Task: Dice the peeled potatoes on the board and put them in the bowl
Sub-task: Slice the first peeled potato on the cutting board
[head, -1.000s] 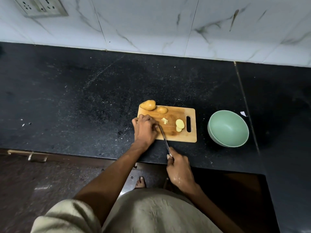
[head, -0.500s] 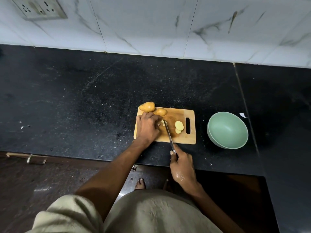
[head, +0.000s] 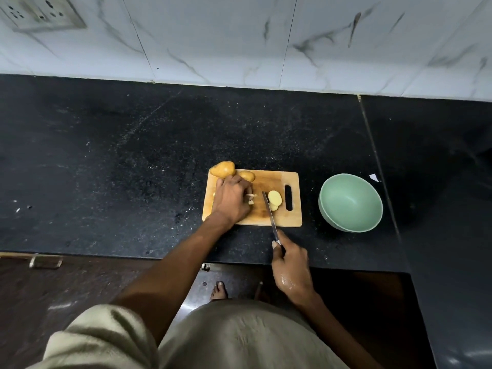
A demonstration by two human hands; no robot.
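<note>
**Potato pieces on board, knife down, bowl beside**

Pale potato pieces [head: 250,198] sit mid-board, mostly hidden under the left hand [head: 231,200]; only small cut ends show at the fingertips. The left hand lies knuckles-up over them with fingers curled down; whether it pinches the pieces or just presses on them I can't tell. Two round flat slices [head: 274,199], pale yellow and overlapping, lie just right of the knife [head: 269,211], near the board's handle slot. Two whole potatoes sit at the board's far-left corner: a larger one [head: 223,169] that overhangs the edge, and a smaller one [head: 247,176], partly covered by the left hand's fingers. Both look golden-brown and smooth; peeled or not is hard to make out in this light.

The cutting board [head: 282,219] is light wood, rectangular, with rounded corners. The knife's thin metal blade angles across the board between the pieces and the slices; its handle is buried in the right hand [head: 290,265], which grips it at the counter's near edge. That hand looks wet and shiny.

The bowl [head: 351,203] is matte pale green and round, standing on the counter right of the board, apart from it; no potato shows inside it.

The counter [head: 133,161] is black speckled stone. The wall [head: 239,35] is white marble-look tile, with a switch plate [head: 40,12] cut off at top left. A small white scrap [head: 373,177] lies beyond the bowl.
</note>
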